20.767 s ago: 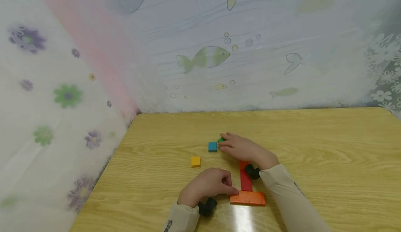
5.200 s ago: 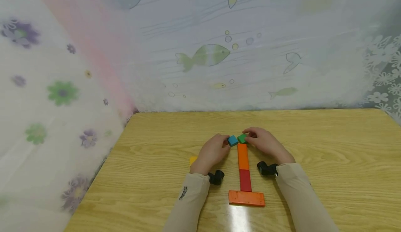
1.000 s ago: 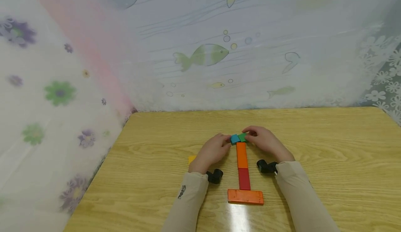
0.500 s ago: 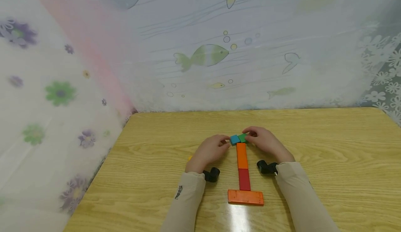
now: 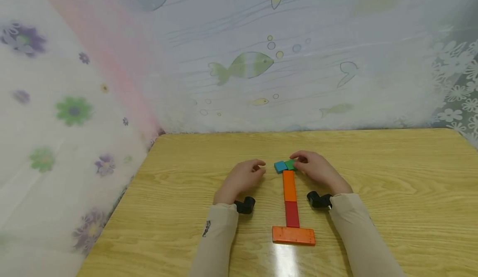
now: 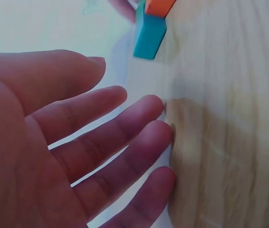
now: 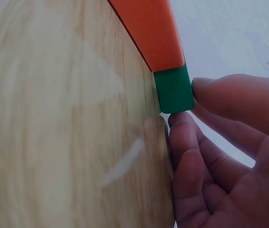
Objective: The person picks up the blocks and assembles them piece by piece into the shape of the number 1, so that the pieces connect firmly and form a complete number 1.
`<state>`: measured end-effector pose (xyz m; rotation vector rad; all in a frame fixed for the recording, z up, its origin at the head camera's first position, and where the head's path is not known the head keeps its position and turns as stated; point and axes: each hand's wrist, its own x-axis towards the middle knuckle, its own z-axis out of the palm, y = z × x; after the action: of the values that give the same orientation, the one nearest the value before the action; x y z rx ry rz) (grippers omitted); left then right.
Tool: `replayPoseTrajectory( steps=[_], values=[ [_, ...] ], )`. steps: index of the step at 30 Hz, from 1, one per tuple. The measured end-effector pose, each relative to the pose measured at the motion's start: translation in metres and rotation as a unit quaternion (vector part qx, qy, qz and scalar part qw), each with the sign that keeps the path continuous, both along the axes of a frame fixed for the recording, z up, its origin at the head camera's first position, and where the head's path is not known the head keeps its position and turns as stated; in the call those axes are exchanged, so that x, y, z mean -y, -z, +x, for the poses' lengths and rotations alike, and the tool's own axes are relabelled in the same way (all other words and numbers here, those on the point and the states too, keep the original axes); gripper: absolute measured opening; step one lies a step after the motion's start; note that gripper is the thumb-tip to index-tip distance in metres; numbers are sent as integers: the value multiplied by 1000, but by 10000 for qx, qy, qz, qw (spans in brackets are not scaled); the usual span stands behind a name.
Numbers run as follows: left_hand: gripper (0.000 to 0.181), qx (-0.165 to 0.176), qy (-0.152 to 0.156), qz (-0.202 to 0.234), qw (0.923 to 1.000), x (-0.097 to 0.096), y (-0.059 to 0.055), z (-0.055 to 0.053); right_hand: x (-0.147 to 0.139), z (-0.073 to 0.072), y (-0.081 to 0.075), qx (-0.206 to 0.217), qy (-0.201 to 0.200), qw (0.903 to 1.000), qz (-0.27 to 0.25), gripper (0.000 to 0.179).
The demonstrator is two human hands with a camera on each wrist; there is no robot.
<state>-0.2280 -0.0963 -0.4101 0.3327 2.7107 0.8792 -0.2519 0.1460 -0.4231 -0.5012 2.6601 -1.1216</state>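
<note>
My left hand (image 5: pixel 240 180) is held apart from the blocks, its fingers relaxed and spread with nothing between them. Just right of it lies the blue block (image 5: pixel 280 167), teal-looking in the left wrist view. Against the blue block sits the green block (image 5: pixel 290 164), pinched by the thumb and fingers of my right hand (image 5: pixel 317 169). Both small blocks are at the far end of an orange block (image 5: pixel 289 185). A red block (image 5: pixel 292 214) continues that line towards me, ending at a wide orange bar (image 5: pixel 293 235) laid crosswise.
The wooden table (image 5: pixel 392 185) meets a wall covering (image 5: pixel 317 82) printed with fish at its far edge, and a flowered one stands at left. Black wrist cameras (image 5: pixel 245 205) stick out from both wrists, beside the row of blocks.
Over the last second my left hand has let go of the blue block and drawn back left, now covering the yellow block. Earlier, the blue and green blocks were brought together atop the row.
</note>
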Motion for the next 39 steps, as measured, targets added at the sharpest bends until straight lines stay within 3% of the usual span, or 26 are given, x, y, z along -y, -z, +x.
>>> replayPoseTrajectory(
  steps=[12, 22, 29, 39],
  values=[
    [37, 482, -214, 262, 9983, 28, -5, -1, 0, 1, 0, -2, 18, 10000, -3, 33],
    [34, 590, -495, -215, 9968, 41, -16, 5, -1, 0, -1, -6, -20, 10000, -29, 33],
    [28, 663, -894, -648, 9917, 50, -20, 8, -1, 1, 1, 20, 7, 10000, -50, 33],
    [34, 929, -777, -414, 9918, 63, -21, 10, -1, 1, 1, -5, 1, 10000, -54, 33]
  ],
)
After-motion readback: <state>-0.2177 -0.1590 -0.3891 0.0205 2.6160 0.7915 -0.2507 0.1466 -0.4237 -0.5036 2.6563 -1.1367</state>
